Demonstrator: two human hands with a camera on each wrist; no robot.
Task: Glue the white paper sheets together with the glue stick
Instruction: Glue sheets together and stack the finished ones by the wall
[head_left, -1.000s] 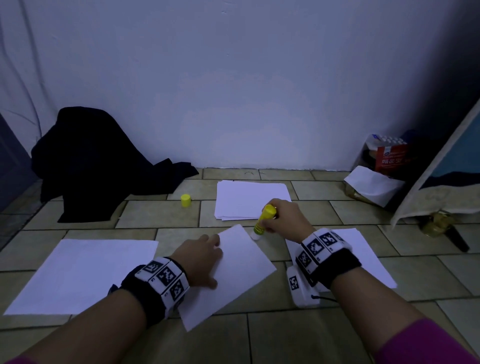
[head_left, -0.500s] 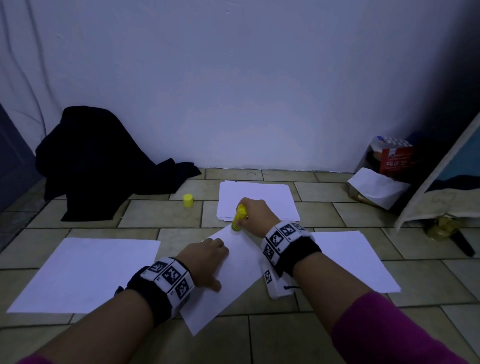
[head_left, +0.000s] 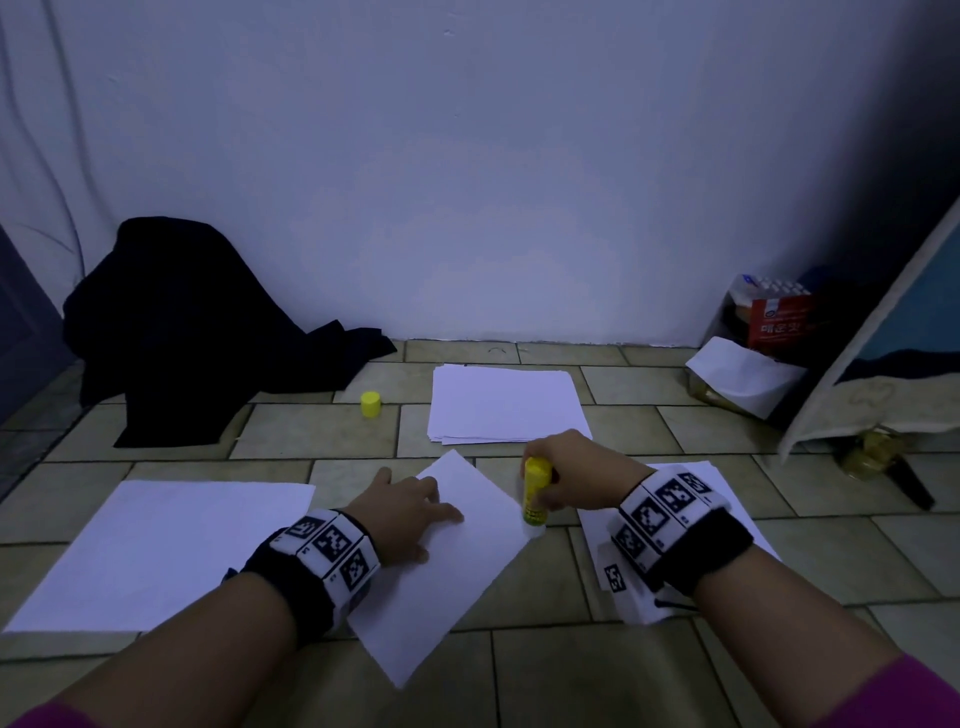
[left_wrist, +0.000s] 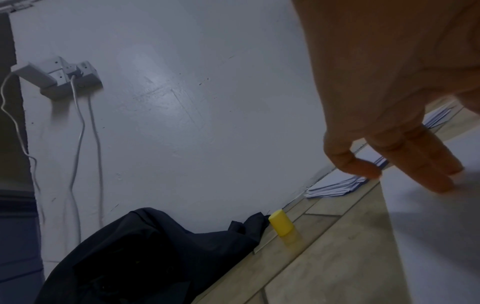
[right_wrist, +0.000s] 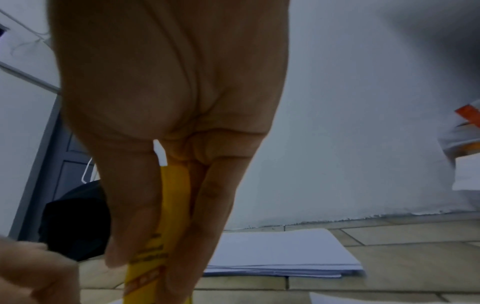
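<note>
Head view: glue stick (head_left: 535, 493) in right hand (head_left: 576, 480).

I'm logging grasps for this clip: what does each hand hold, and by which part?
The right hand grips the glue stick around its upper barrel. The left hand holds nothing; it presses flat on the angled sheet.

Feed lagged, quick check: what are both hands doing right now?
Left hand: open, fingers pressing on the paper sheet.
Right hand: gripping the glue stick.
</note>
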